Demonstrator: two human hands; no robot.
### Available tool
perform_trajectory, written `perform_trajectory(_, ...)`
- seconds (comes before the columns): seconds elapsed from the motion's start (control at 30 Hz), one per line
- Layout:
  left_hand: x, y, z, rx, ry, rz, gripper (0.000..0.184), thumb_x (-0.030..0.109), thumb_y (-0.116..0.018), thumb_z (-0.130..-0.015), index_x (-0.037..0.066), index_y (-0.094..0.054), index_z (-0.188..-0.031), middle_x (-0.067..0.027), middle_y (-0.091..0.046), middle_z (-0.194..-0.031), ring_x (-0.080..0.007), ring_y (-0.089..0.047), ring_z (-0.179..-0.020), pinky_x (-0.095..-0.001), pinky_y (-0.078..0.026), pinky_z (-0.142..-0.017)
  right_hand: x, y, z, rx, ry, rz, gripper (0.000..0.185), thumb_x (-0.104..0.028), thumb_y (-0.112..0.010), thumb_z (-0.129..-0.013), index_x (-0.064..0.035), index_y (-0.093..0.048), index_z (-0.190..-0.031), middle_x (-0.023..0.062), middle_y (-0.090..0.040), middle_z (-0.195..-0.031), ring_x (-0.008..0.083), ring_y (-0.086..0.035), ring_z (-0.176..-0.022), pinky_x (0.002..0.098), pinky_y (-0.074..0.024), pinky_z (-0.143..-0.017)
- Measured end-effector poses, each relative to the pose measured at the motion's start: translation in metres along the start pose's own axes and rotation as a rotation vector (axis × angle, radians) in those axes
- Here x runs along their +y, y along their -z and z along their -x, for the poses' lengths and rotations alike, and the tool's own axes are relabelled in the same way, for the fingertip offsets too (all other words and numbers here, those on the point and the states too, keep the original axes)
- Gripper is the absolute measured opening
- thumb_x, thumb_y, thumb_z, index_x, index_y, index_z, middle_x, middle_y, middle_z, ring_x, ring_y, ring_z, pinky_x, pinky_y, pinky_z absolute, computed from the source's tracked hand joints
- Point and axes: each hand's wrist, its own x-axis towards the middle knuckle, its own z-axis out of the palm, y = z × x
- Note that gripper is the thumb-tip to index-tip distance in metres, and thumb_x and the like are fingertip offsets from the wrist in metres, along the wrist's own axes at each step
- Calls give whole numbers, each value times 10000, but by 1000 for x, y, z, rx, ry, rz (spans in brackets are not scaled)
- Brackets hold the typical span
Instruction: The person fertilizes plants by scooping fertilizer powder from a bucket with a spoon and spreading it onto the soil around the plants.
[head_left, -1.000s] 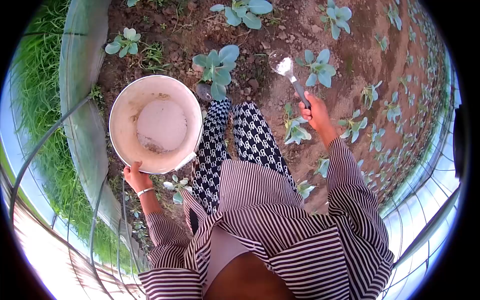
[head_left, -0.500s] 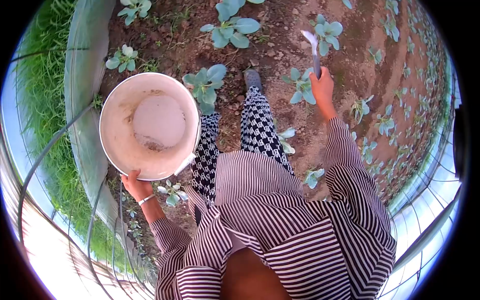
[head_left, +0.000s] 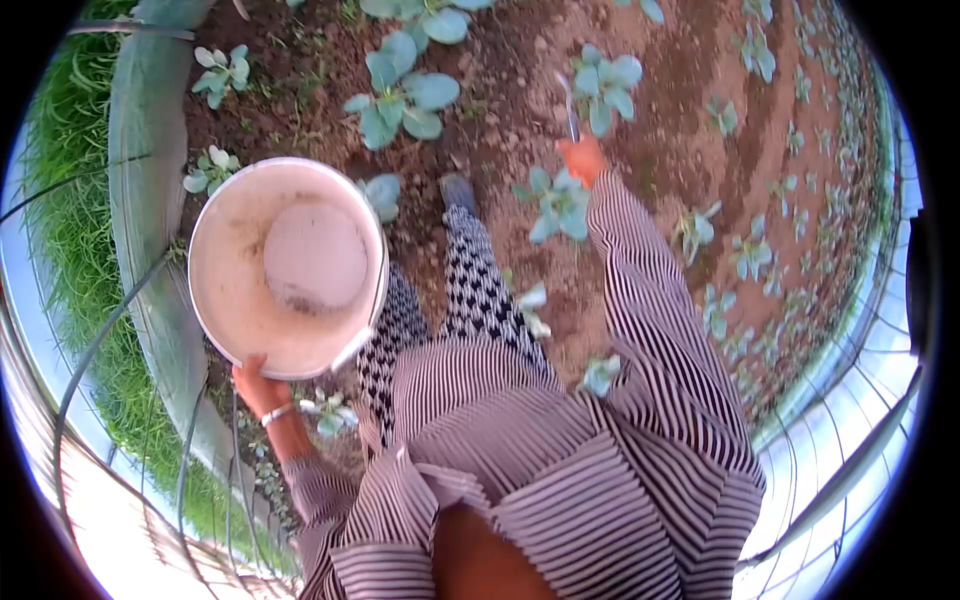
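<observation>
A white bucket (head_left: 228, 270) with soil stains inside tilts toward me on the left, its mouth facing up. My left hand (head_left: 260, 388) is closed on its lower rim, fingers over the edge and a bracelet on the wrist. At upper right, my right hand (head_left: 583, 160) is wrapped round the handle of a slim hand tool with a curved metal blade (head_left: 565, 92); the exact kind is unclear. The blade points away from me, beside a leafy seedling (head_left: 604, 88). Another seedling (head_left: 556, 203) grows just below this hand.
Leafy young plants (head_left: 402, 95) stand in brown soil (head_left: 500, 90) around my legs, with many more at right. A plastic sheet (head_left: 150, 170) edges the bed at left, beside tall grass (head_left: 70, 200) and thin hoops. My shoe (head_left: 457, 192) is on the soil.
My right hand has moved left and slightly farther forward with the tool, closer to a seedling. The bucket stays in my left hand, slightly lower in view. Plants shift left as the camera moves.
</observation>
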Motion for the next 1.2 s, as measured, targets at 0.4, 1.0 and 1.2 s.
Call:
perform_trajectory(0.4,-14,-35,21,-71,-15,68,279,-54,-522,-652,-6,-464,-921,-105,-545,-945,-223,-541,-856,-366,-462,-821,-108,-4,80,-356,-210,-671,281,-201,-649,-851,-121,-398,-754,-38,-374,-529,73,-328,-380,257,-277,-320)
perform_trajectory(1.0,18,5,33,-160,96,224,661,4,-489,-644,-52,-378,-1294,-172,-503,-1252,-344,-483,-1158,-501,-368,-1044,-168,-183,122,-783,-370,-788,102,-46,-574,-831,22,-499,-841,26,-439,-543,106,-364,-353,275,-303,-305)
perform_trajectory(1.2,36,10,36,-99,105,234,684,17,-514,-646,4,-387,-1317,-154,-508,-1256,-342,-482,-1171,-523,-375,-1033,-167,-232,134,-657,-393,-733,141,-45,-577,-797,-5,-446,-761,35,-406,-492,139,-361,-344,302,-224,-313)
